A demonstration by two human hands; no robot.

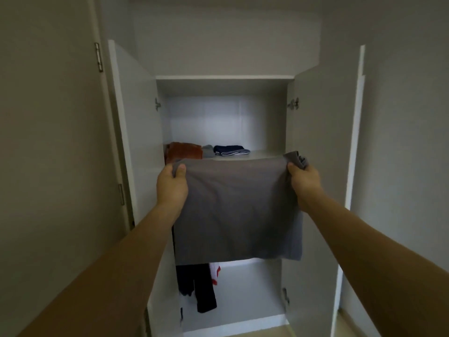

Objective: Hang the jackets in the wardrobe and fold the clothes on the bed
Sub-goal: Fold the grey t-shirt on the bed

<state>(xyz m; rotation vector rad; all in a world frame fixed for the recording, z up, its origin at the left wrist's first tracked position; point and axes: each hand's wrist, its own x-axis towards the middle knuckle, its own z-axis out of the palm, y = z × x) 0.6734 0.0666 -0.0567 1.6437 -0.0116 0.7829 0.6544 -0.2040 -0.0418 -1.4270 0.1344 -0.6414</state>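
Observation:
A folded grey garment [238, 210] hangs flat between my two hands in front of the open white wardrobe [226, 79]. My left hand [172, 186] grips its top left corner. My right hand [303, 180] grips the top right corner, where the cloth bunches up. The top edge of the garment is level with the wardrobe's shelf [264, 153]. On that shelf lie a folded rust-brown garment [185, 150], a small grey piece [207, 150] and a folded navy garment with white stripes [232, 150]. Dark clothes [199, 285] and a white-and-red one [215, 271] hang below, partly hidden by the grey garment.
Both wardrobe doors stand open, the left door [131, 117] and the right door [323, 142] flanking my arms. The right part of the shelf is bare. A strip of light wooden floor [352, 324] shows at the bottom right.

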